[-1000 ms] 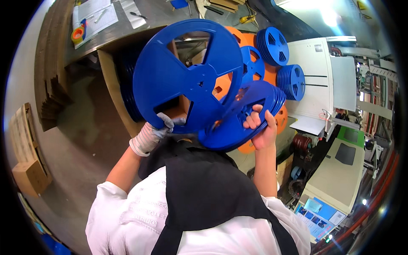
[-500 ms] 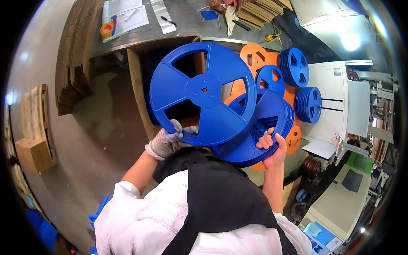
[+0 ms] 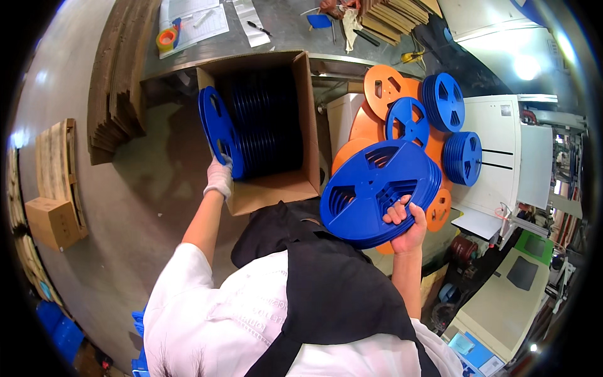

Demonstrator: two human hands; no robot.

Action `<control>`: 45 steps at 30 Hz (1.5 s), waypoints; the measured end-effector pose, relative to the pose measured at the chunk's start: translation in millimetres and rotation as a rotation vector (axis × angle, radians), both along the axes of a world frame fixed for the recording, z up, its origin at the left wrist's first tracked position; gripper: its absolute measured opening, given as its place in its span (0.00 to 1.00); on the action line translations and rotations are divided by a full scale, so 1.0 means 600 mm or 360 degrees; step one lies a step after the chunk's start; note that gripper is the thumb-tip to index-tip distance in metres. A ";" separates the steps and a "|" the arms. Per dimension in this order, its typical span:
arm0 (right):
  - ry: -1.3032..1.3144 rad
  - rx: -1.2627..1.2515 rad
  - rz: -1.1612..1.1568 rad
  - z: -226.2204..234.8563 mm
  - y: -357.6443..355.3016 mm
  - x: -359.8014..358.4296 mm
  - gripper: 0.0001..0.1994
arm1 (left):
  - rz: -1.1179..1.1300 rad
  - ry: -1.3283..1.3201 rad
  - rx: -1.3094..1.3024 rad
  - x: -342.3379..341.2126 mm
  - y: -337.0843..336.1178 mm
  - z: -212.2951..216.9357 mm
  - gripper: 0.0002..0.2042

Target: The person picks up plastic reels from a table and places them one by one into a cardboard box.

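Observation:
My left hand [image 3: 219, 176], in a pale glove, grips the lower rim of a blue reel [image 3: 219, 125]. That reel stands on edge at the left wall of an open cardboard box [image 3: 276, 190]. Inside the box, rows of dark blue reels [image 3: 260, 151] stand on edge, their far ends lost in shadow. On the right, my bare right hand [image 3: 407, 225] holds a stack of large blue reels [image 3: 355, 207], its fingers hooked through a cutout and its thumb outside the rim. The stack leans toward me, in front of several orange reels [image 3: 384, 91].
Smaller blue reel stacks [image 3: 443, 103] rest beyond the orange ones, beside a white cabinet [image 3: 493, 125]. A metal table [image 3: 301, 34] behind the box carries papers, orange tape [image 3: 167, 39] and a pen. Flattened cardboard [image 3: 116, 81] stands to the left; a wooden pallet [image 3: 55, 157] is farther off.
My left hand has carried the blue reel left from in front of me to the box, turning it edge-on. My right hand keeps its hold on the stack.

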State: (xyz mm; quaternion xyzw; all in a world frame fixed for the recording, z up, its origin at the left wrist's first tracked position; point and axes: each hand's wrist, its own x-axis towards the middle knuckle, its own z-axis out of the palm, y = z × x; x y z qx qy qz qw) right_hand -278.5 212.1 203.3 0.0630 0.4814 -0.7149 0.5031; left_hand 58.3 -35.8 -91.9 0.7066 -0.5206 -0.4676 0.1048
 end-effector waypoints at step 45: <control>0.0441 -0.0231 0.0202 0.070 -0.025 -0.046 0.39 | -0.2010 0.0865 -0.1305 -0.171 0.084 0.312 0.18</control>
